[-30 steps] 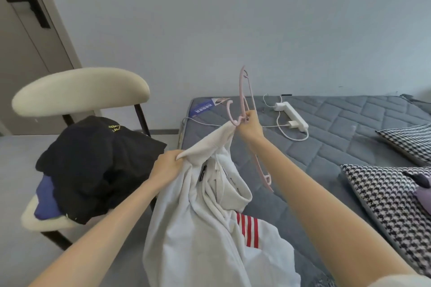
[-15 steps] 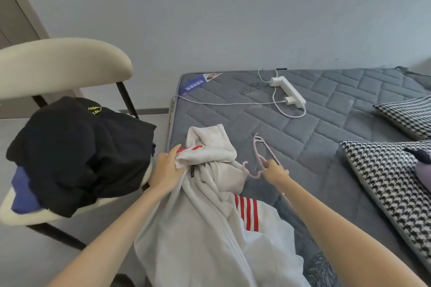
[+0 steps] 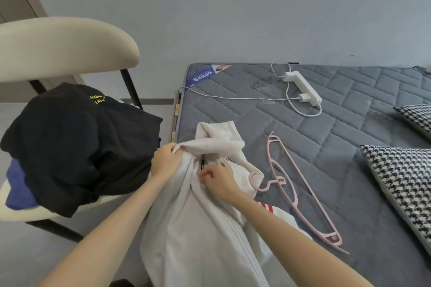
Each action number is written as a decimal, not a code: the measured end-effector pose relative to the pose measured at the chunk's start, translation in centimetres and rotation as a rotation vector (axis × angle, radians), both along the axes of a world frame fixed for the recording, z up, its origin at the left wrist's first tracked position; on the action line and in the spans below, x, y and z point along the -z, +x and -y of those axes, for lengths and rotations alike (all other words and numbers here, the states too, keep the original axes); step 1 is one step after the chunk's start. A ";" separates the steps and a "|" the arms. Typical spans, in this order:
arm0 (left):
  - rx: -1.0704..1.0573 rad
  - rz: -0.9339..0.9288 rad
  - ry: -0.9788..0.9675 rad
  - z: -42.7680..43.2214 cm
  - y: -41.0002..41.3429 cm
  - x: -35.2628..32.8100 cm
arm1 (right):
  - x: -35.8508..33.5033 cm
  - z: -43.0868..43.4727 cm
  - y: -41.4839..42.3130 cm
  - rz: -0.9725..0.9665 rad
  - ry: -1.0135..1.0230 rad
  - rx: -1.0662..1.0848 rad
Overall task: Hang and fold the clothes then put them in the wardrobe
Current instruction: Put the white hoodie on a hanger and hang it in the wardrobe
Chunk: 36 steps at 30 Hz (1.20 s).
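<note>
Since the white jacket [image 3: 205, 228] is not yet on the pink hanger [image 3: 281, 180], the task is judged to be at an early stage: no garment shown is hung or folded, a heap of dark clothes [image 3: 81, 142] waits on the chair [image 3: 65, 46], and the wardrobe is out of view. The jacket lies bunched across the near edge of the bed [image 3: 326, 142], its lower part draping off toward the person. The hanger lies flat on the bed just beside it, held by neither hand, its hook at the jacket's edge. Both forearms reach forward and converge at the collar area. The left hand [image 3: 166, 161] has its grip closed on a fold of fabric there. The right hand [image 3: 218, 180], knuckles up, has its fingers curled, gripping the cloth beside the zip.
</note>
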<state>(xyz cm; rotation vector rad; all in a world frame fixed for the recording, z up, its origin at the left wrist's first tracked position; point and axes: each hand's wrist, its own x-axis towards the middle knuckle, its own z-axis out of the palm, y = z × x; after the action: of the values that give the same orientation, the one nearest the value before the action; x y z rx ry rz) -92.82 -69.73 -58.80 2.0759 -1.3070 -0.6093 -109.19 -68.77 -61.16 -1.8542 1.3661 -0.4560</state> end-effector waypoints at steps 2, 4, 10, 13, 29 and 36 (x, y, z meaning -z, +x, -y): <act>-0.077 -0.108 0.023 0.5 1.2 0.6 | 1.1 0.5 1.1 -0.029 -0.016 0.063; -0.084 -0.184 0.043 0.9 2.2 1.1 | 2.1 1.3 1.8 -0.086 -0.030 0.121; 0.096 0.291 -0.244 0.4 2.3 2.1 | 4.1 3.6 2.8 -0.147 -0.005 0.269; 0.515 0.863 -0.606 0.8 1.6 1.7 | 4.8 4.0 3.1 -0.120 -0.050 0.262; 0.667 0.478 0.326 3.0 -0.9 6.0 | 3.8 4.4 0.4 -0.313 0.129 -0.074; 0.556 0.319 0.380 5.3 -0.8 6.4 | 2.8 3.1 0.9 -0.571 0.146 -0.346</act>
<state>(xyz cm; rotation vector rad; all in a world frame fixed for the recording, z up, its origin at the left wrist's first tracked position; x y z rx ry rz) -93.61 -75.01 -65.24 2.1625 -2.1287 -0.8363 -108.25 -71.85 -63.96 -2.1268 1.3385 0.3700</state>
